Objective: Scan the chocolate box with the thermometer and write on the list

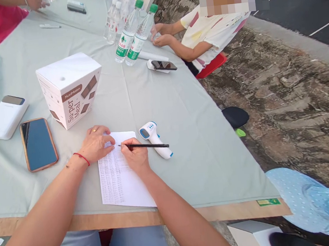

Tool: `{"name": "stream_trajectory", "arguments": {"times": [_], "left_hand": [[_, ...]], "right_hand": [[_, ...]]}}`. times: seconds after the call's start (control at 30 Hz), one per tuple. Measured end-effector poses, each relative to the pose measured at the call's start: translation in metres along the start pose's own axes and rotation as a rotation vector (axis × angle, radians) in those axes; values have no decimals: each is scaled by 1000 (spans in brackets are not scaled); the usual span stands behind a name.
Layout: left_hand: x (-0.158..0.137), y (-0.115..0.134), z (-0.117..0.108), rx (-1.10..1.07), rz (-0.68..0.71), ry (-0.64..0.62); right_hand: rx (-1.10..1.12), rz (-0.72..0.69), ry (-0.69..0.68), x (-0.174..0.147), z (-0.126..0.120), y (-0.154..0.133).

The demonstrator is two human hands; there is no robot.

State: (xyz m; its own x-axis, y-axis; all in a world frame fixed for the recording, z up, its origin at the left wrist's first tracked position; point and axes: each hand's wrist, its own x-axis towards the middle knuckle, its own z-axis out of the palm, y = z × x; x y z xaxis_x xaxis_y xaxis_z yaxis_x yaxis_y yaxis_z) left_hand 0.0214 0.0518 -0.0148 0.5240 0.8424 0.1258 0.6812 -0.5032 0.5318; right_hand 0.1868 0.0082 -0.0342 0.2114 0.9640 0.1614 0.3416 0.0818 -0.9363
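Note:
A sheet of paper (134, 185) with columns of handwriting lies on the cloth in front of me. My right hand (135, 155) grips a black pen (149, 145), its tip touching the upper part of the sheet. Across the paper's upper left edge rests my left hand (96, 142), fingers apart and slightly curled, holding nothing. Just right of the paper lies a white and blue infrared thermometer (154, 137). Left of my left hand is a phone in a brown case (39, 144).
A white meal box (69, 90) stands beyond the paper, and a white power bank (3, 118) lies at the left. Several water bottles (132, 44) stand farther back near a dark phone (164, 65). A seated person (211, 36) is at the right edge; another person's arm reaches in top left.

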Motion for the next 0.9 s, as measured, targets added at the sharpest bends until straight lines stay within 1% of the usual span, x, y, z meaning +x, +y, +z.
{"name": "stream_trajectory", "arguments": {"times": [0.2,0.37,0.47,0.9], "left_hand": [[0,0,0,0,13,3],[0,0,0,8,-3,-6],[0,0,1,5,18,4],[0,-1,1,1,12,6]], "right_hand": [[-22,-14,-5,0,0,2],[-22,-24,-7,0,0,3],[-26,-31,-1,0,1,4],[-34,-21,-5,0,-1,3]]}}
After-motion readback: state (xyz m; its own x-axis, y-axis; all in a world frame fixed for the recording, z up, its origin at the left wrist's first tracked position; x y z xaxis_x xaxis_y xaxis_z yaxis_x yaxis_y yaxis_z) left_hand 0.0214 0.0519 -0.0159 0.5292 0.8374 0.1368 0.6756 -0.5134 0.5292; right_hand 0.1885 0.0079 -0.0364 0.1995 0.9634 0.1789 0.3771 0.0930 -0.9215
